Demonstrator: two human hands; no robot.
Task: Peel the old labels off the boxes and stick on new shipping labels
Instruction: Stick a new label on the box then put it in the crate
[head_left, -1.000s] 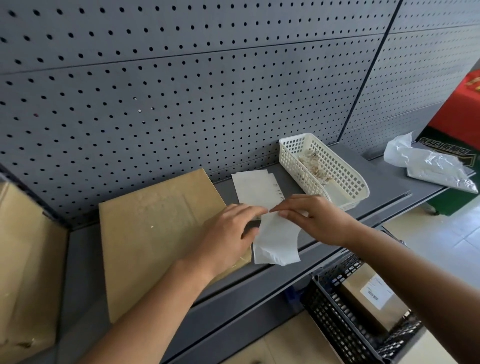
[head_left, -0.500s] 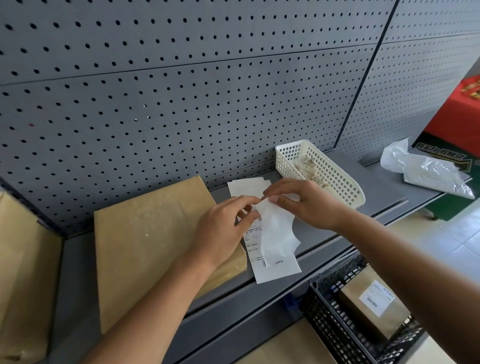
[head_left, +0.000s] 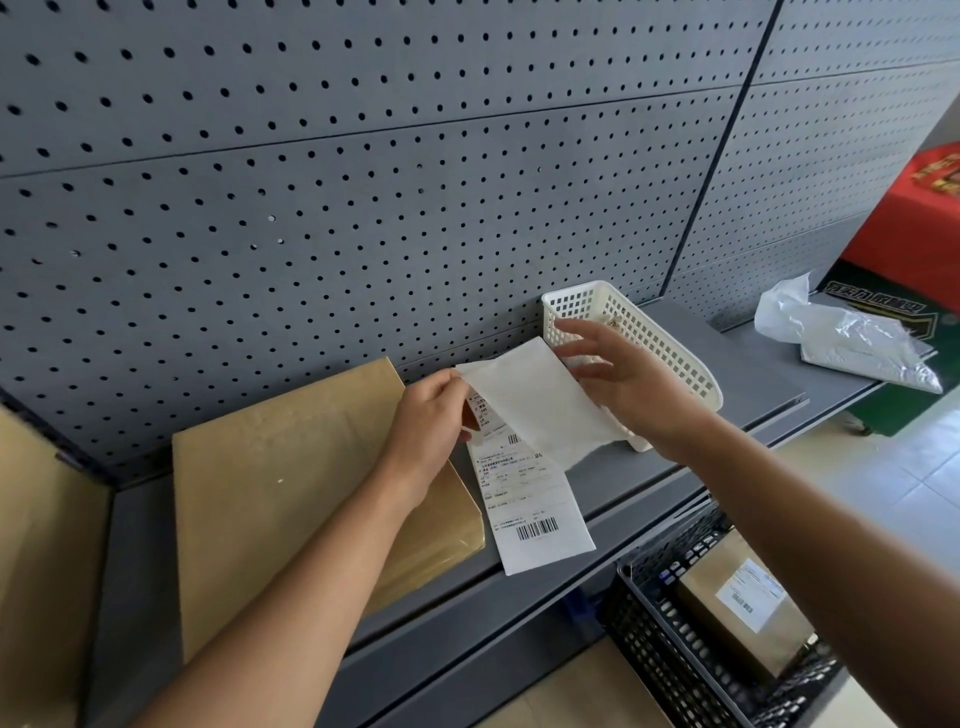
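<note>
Backing (head_left: 540, 410) higher — right hand (head_left: 634, 389) aloft, left hand (head_left: 426, 431) on label (head_left: 530, 509)

**Shop stockroom or parcel-packing corner.** Grey pegboard (head_left: 363, 208) backs a metal shelf (head_left: 753, 374) of the retail type. On the shelf lie a brown box (head_left: 291, 493), a barcoded label (head_left: 530, 509) and a white basket (head_left: 649, 343). Near right, a black crate (head_left: 654, 654) on the tiled floor (head_left: 883, 478) holds a labelled parcel (head_left: 727, 623). Far right lies a plastic mailer (head_left: 857, 343).
</note>
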